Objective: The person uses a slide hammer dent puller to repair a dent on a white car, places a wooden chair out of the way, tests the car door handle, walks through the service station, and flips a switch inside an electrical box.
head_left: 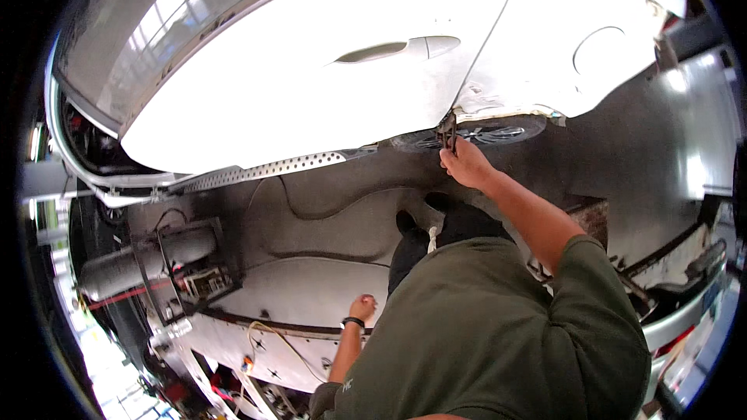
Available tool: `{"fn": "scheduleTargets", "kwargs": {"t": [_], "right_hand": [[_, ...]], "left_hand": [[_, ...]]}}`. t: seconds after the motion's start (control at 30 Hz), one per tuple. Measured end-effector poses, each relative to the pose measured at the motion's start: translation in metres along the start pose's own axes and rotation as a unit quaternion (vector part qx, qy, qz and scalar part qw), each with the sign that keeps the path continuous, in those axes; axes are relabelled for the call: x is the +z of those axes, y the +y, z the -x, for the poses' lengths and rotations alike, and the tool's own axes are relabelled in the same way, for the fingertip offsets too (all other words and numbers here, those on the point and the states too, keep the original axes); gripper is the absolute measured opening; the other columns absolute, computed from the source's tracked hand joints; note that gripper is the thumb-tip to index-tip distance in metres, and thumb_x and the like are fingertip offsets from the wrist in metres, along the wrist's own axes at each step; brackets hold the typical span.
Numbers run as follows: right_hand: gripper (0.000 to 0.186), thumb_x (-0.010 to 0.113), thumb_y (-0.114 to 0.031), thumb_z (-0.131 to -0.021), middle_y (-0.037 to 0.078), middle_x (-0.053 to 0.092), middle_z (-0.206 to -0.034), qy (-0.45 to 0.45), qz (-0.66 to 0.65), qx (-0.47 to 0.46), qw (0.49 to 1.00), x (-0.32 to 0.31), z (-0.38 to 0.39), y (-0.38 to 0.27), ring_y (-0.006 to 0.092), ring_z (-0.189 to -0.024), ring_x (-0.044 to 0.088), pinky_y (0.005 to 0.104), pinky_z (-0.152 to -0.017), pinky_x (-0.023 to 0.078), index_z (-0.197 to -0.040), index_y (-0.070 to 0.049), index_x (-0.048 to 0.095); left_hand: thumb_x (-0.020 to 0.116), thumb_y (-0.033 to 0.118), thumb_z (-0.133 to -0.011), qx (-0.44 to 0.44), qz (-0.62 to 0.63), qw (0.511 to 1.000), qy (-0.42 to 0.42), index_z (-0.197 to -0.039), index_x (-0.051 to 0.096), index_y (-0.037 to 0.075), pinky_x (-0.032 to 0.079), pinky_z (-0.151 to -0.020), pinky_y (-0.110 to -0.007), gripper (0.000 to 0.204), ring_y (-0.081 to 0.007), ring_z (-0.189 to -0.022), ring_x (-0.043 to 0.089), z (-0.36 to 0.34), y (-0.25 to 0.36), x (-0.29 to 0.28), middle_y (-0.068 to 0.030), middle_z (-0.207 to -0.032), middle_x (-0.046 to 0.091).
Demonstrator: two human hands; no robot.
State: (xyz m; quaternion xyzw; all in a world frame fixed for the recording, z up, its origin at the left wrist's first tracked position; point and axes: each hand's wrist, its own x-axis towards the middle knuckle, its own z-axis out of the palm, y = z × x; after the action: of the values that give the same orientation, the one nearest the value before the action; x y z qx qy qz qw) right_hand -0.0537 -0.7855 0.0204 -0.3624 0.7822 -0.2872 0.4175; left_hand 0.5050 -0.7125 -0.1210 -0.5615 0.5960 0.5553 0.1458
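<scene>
My right hand [468, 163] is reaching forward to the lower rear edge of a white car door [311, 101]. It is closed around the handles of dark pliers [448, 132], whose jaws meet the door edge by the wheel arch; the exact bite is too small to make out. Crumpled metal shows on the rear quarter panel [537, 70] just right of the tool, and a wheel [498, 134] sits below. My left hand [362, 308], with a dark band at the wrist, hangs low by my side. Its fingers are curled in, and nothing shows in them.
A perforated running board [272, 169] juts out under the door. Dark hoses [334, 214] snake over the floor by my feet. At left stands a grey cylindrical tank [148, 260] in a metal frame. Behind me are a white panel [288, 354] and, at right, another vehicle's bumper [685, 315].
</scene>
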Motion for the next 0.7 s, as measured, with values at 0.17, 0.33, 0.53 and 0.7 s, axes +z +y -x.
{"fn": "scheduleTargets", "kwargs": {"t": [0.17,0.33,0.53,0.7], "right_hand": [[0.043,0.052,-0.036,-0.101,0.023,0.066,-0.092,-0.001,0.061,0.053,0.997,-0.002,0.006,-0.009,0.0415,-0.086,0.064,0.0555,-0.077,0.049,-0.107,0.006,0.056],[0.052,0.053,-0.041,-0.101,0.028,0.067,-0.096,0.064,0.11,0.081,0.989,0.012,0.019,-0.056,0.0431,-0.091,0.066,0.0554,-0.079,0.053,-0.11,0.009,0.06],[0.046,0.055,-0.036,-0.099,0.03,0.068,-0.093,0.104,0.078,-0.026,0.991,0.028,0.0,-0.039,0.0479,-0.089,0.066,0.055,-0.081,0.053,-0.103,0.009,0.062],[0.043,0.055,-0.033,-0.099,0.031,0.067,-0.093,0.068,0.092,-0.057,0.992,0.03,-0.01,-0.029,0.0492,-0.089,0.066,0.0548,-0.08,0.052,-0.101,0.01,0.06]], "left_hand": [[0.049,0.013,-0.1,0.048,-0.179,0.977,0.109,-0.103,0.062,0.003,0.052,-0.064,-0.035,0.017,-0.019,-0.074,0.063,-0.071,0.034,-0.147,-0.0083,-0.088,0.066],[0.053,0.012,-0.099,0.047,0.169,0.969,0.176,-0.106,0.063,0.0,0.055,-0.073,-0.034,0.017,-0.0208,-0.084,0.069,-0.092,0.133,-0.215,-0.0131,-0.097,0.071],[0.053,0.008,-0.099,0.079,0.115,0.987,0.085,-0.112,0.062,0.0,0.055,-0.076,-0.03,0.017,-0.0162,-0.087,0.067,-0.082,0.203,-0.153,-0.01,-0.098,0.071],[0.061,0.01,-0.096,0.285,-0.066,0.953,0.077,-0.113,0.062,0.0,0.054,-0.08,-0.034,0.019,-0.0224,-0.087,0.068,-0.066,0.266,-0.128,-0.0131,-0.098,0.07]]}}
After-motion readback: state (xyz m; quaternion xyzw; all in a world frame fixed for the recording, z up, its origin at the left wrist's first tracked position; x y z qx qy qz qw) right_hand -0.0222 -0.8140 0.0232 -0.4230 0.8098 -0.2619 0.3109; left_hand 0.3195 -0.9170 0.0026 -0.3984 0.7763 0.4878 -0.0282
